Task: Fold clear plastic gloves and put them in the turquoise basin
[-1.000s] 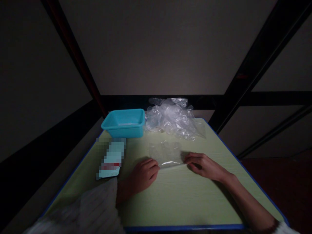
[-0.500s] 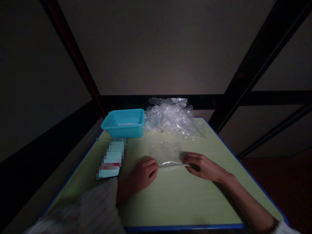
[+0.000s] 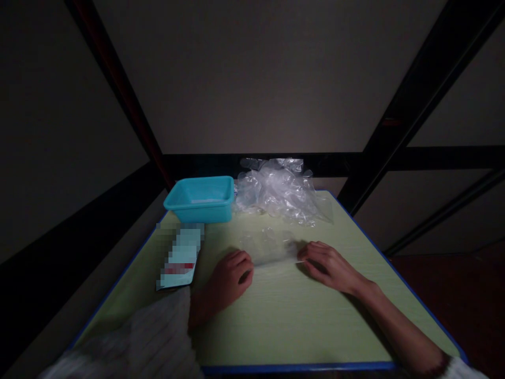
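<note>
A thin transparent plastic glove (image 3: 272, 246) lies flat on the pale green table (image 3: 300, 321), its finger shapes pointing away from me. My left hand (image 3: 233, 273) pinches the near left corner of it. At the near right corner, my right hand (image 3: 325, 266) is closed on the same edge, thumb below the fingers. The near edge is drawn out between both hands. Beyond it, a crumpled heap of clear plastic gloves (image 3: 280, 192) sits at the back of the table.
A turquoise plastic basket (image 3: 203, 213) stands at the back left. In front of it lies a light green packet, partly pixelated (image 3: 183, 258), close to my left sleeve (image 3: 158, 337). The table has a blue edge, with a wall behind it.
Both hands have shifted slightly away from me, and the near edge of the plastic glove has moved with them. The heap, basket and packet have stayed in place.
</note>
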The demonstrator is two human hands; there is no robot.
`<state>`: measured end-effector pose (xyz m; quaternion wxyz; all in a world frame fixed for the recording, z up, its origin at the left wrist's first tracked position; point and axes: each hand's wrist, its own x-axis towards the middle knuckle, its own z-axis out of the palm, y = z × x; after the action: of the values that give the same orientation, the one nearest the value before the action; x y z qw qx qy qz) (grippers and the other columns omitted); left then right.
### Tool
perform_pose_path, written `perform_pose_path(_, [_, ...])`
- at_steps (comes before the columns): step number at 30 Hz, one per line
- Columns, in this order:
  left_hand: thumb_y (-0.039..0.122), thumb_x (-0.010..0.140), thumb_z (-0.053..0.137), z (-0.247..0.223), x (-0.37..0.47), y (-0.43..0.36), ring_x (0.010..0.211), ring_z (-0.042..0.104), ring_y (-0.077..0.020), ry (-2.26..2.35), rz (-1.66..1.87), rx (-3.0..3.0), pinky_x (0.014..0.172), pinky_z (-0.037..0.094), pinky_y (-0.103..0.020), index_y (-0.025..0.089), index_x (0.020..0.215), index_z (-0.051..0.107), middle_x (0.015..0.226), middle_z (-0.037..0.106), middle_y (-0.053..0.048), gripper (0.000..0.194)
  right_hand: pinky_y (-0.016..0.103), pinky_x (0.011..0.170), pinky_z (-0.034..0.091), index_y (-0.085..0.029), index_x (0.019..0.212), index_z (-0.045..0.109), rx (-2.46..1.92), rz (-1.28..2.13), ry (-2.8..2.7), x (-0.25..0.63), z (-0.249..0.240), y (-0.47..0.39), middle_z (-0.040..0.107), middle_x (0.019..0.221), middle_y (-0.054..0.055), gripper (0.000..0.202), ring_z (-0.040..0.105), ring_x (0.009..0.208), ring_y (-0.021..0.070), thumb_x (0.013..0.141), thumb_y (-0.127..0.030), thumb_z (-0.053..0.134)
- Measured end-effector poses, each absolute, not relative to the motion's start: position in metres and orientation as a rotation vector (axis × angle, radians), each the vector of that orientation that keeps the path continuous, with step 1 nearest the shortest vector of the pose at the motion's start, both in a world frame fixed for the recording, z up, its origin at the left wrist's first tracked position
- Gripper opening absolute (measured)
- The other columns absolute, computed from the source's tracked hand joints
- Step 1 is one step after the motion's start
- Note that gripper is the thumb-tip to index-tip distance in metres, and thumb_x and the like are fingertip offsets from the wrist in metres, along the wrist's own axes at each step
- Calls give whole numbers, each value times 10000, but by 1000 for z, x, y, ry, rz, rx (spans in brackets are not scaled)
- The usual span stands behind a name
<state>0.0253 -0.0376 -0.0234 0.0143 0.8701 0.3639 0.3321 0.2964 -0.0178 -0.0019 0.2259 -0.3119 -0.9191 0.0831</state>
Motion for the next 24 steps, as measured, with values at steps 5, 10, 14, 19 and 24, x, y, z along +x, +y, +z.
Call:
perform_pose_path(5, [55,770,454,-17,22,-37,731,603,-160,1082,1097,2589,674,482,-249,170,736,553,771,645,-50,155,346,724,495,-182,950,570,-891,285,-2451,299,5,-21,680,881,87,202,630,791,193,917,-194,371])
perform_pose_path(10, [113,797,450,-4,19,-43,727,638,-151,1050,986,2424,685,485,-244,174,827,576,789,677,-42,143,286,648,501,-187,887,595,-936,382,-2304,301,17,-26,687,799,62,209,643,723,173,923,-256,401])
perform_pose_path(14, [154,789,473,17,19,-51,708,638,-149,1025,965,2150,658,483,-243,177,764,583,768,679,-33,115,228,570,484,-180,782,610,-907,568,-2094,298,30,-33,676,695,38,200,628,625,141,890,-302,494])
perform_pose_path(19, [352,734,643,33,19,-56,476,582,-102,702,764,1435,410,426,-168,161,661,496,685,625,-10,252,210,456,424,-168,687,587,-824,1102,-1873,293,40,-40,637,573,27,288,573,500,118,814,-427,599])
perform_pose_path(24, [369,677,675,28,19,-47,365,541,-77,626,657,1039,319,356,-133,168,702,451,632,622,18,302,199,472,402,-158,693,568,-879,1566,-1680,285,29,-33,620,542,-1,276,534,471,87,746,-411,664])
